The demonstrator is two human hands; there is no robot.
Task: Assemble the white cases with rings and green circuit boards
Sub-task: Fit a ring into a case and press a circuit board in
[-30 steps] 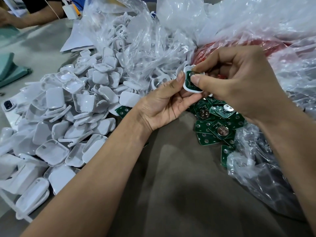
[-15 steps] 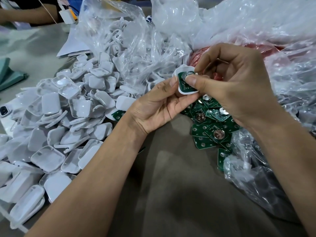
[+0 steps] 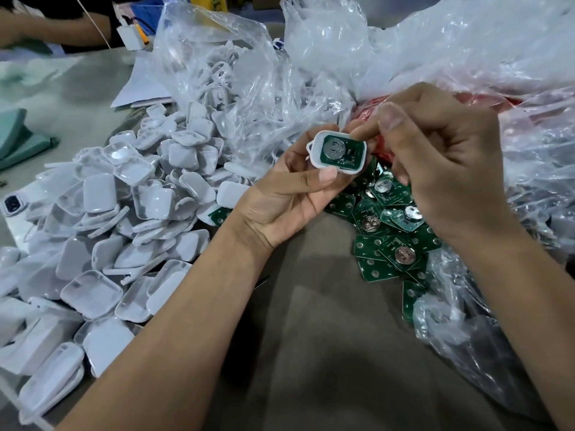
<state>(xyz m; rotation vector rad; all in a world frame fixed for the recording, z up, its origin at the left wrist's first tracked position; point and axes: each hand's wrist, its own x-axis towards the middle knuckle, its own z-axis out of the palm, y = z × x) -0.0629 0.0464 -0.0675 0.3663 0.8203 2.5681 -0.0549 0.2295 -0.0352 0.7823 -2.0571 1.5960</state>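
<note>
A white case with a green circuit board and its round silver battery seated inside is held up above the table. My left hand grips the case from below, thumb on its near rim. My right hand has its fingers curled, and one fingertip touches the case's right edge. A small white loop sticks out at the case's left end. Loose green circuit boards lie in a heap under my right hand. Several empty white case shells are piled to the left.
Crumpled clear plastic bags holding white ring parts fill the back and right, over something red. Brown cloth covers the near table. Another person's arm and a white paper lie at the far left.
My right thumb has lifted off the board, so the board and battery now show fully inside the case. Both hands and the case have tilted toward me.
</note>
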